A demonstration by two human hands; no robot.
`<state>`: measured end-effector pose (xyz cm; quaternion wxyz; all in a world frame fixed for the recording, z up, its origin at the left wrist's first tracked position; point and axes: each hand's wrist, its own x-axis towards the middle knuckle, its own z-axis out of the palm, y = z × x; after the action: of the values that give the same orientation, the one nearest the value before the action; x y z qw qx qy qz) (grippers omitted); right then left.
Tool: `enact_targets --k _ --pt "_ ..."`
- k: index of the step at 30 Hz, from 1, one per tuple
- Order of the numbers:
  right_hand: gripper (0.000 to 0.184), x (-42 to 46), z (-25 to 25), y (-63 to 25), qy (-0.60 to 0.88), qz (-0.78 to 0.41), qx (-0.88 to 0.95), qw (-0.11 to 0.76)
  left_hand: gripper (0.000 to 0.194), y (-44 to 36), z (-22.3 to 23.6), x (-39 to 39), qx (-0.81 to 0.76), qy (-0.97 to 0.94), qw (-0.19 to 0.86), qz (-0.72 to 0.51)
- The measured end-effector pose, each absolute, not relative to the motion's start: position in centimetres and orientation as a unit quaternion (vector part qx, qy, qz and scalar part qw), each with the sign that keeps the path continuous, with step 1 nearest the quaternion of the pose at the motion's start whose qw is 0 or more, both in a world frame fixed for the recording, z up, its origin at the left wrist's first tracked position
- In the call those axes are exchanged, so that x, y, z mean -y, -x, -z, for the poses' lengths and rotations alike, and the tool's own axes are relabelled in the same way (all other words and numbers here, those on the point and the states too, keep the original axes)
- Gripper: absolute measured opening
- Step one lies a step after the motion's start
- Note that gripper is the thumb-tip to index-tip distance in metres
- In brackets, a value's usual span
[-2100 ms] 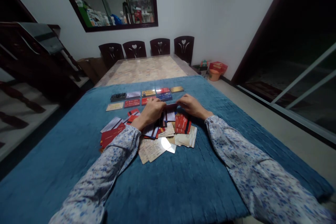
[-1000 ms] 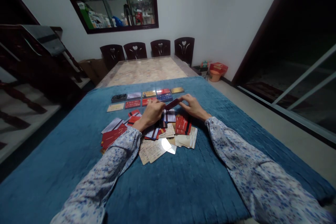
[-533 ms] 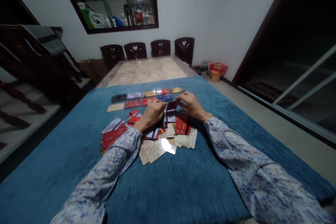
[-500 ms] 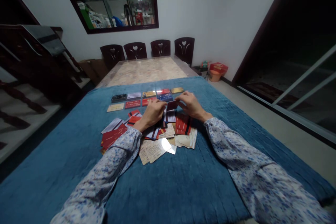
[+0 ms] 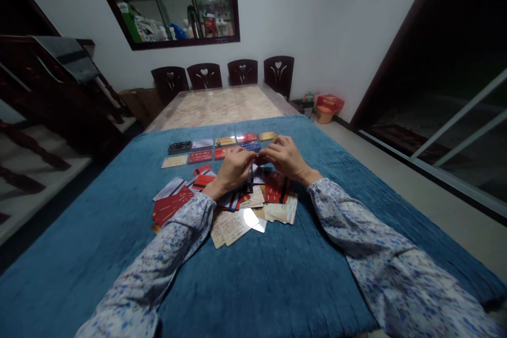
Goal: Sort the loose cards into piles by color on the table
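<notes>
Above a loose heap of plastic cards, my left hand [image 5: 233,170] and my right hand [image 5: 285,158] meet fingertip to fingertip. Both are closed in a pinch on a dark card, which is now almost wholly hidden by the fingers. Below them lie red cards [image 5: 276,188], cream cards with print [image 5: 237,226] and a white card with a dark stripe [image 5: 258,175]. More dark red cards [image 5: 172,206] lie beside my left wrist. Just beyond the hands are laid-out rows, with a blue card [image 5: 249,146], a gold card [image 5: 267,136] and a red card [image 5: 200,157].
A blue cloth [image 5: 261,285] covers the near part of the table, and the marbled top [image 5: 225,103] shows beyond it. Several dark chairs [image 5: 242,72] stand at the far end. An orange bucket [image 5: 325,114] sits on the floor at right.
My hands have come closer together, fingertips now meeting. The dark card that showed between them has turned or slipped out of sight behind the fingers. The cards on the cloth lie as before.
</notes>
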<state>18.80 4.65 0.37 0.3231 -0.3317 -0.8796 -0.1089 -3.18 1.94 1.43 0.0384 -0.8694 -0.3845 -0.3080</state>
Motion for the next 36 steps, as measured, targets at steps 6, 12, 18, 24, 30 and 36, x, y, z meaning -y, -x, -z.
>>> enact_targets --k 6,12,18,24,30,36 --pt "0.029 -4.2 -0.6 -18.4 0.326 0.096 0.882 0.326 0.018 3.2 -1.2 -2.1 0.381 0.87 0.027 0.312" --pt "0.023 -5.0 0.4 -18.8 0.339 0.08 0.875 0.336 0.015 3.5 -1.1 -2.0 0.395 0.864 0.015 0.312" --pt "0.018 -5.9 1.8 -19.9 0.362 0.037 0.876 0.318 0.015 4.0 -0.8 -2.3 0.415 0.86 0.021 0.297" --pt "0.017 -6.3 2.4 -20.4 0.367 0.002 0.871 0.327 0.016 4.6 -0.1 -2.9 0.431 0.853 0.014 0.292" --pt "0.019 -6.3 2.4 -20.3 0.364 -0.004 0.866 0.343 0.015 5.0 0.3 -3.2 0.444 0.848 -0.013 0.29" --pt "0.019 -6.4 2.6 -20.2 0.369 0.013 0.866 0.337 0.021 5.1 0.7 -3.4 0.433 0.847 -0.021 0.307"
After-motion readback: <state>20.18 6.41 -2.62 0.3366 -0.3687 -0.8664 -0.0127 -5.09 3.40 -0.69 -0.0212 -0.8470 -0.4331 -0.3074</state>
